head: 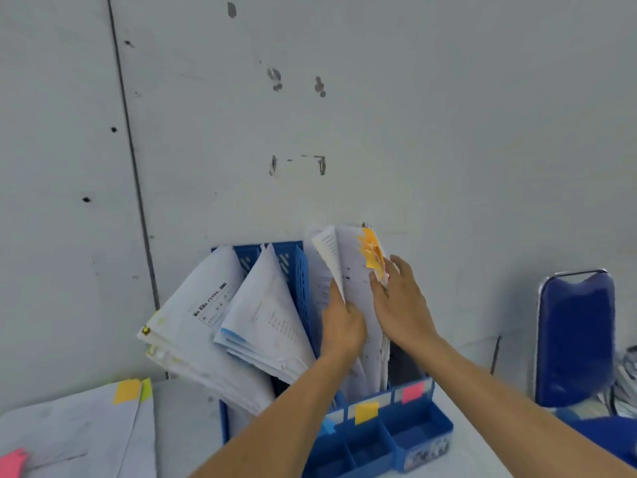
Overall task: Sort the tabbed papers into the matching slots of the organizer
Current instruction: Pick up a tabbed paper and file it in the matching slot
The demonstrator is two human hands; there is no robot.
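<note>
Both hands on the orange-tabbed papers [355,257] in the organizer [424,429].
My left hand [341,326] curls round a few sheets of the papers, which stand in the slot behind the orange label [366,412]. My right hand [400,305] seems to pinch their tabbed edge, thumb in front. Loose sheets [69,429] lie on the tabletop [186,426], left.

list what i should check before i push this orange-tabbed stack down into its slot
1. Left hand grips the orange-tabbed stack: ok.
2. Right hand pinches the stack's edge at the orange tabs: ok.
3. Stack stands behind the orange label, not the pink label: ok, it seems.
4. All tabs orange: cannot tell; a reddish edge shows beside the right hand.
5. Stack bottom seated in the organizer: cannot tell, hidden.
6. Yellow-tabbed stack and blue-tabbed stack upright: not ok, both lean left.
</note>
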